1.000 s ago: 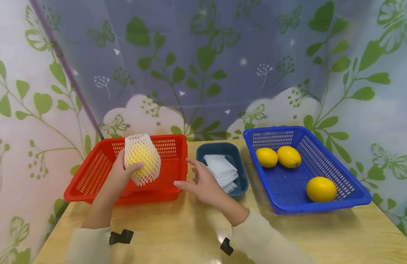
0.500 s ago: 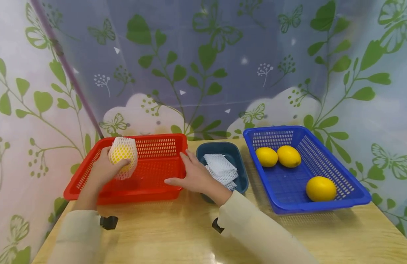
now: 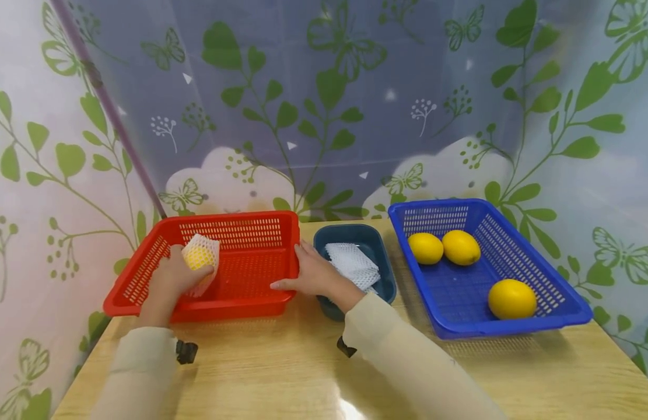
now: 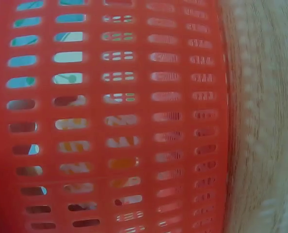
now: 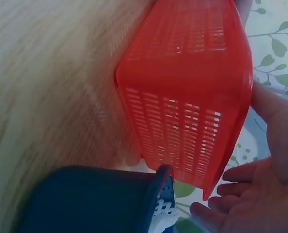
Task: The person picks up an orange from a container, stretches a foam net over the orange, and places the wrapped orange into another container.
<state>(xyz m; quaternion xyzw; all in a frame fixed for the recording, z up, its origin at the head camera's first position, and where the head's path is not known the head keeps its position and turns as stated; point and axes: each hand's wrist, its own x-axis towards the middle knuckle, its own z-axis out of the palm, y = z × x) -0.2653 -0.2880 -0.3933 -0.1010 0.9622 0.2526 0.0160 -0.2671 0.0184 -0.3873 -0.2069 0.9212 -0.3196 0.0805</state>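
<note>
In the head view my left hand [image 3: 171, 273] is down inside the red basket [image 3: 252, 274], toward its left side. It holds a lemon in a white foam net sleeve [image 3: 202, 256], thumb over the near side. The left wrist view shows only bits of the yellow fruit and net through the basket wall [image 4: 95, 107]. My right hand [image 3: 315, 273] is at the red basket's right rim with its fingers extended. In the right wrist view its fingers [image 5: 241, 172] lie by that rim; whether they touch it I cannot tell.
Right of the red basket stands a small dark teal tub [image 3: 389, 274] with folded white foam nets [image 3: 352, 262]. Farther right is a blue basket [image 3: 460, 297] holding three bare lemons [image 3: 511, 299]. A patterned curtain [image 3: 344, 116] hangs behind the wooden table [image 3: 282, 361].
My left hand has moved left and lowered the netted lemon into the red basket. My right hand has moved left from above the teal tub to the red basket's right rim.
</note>
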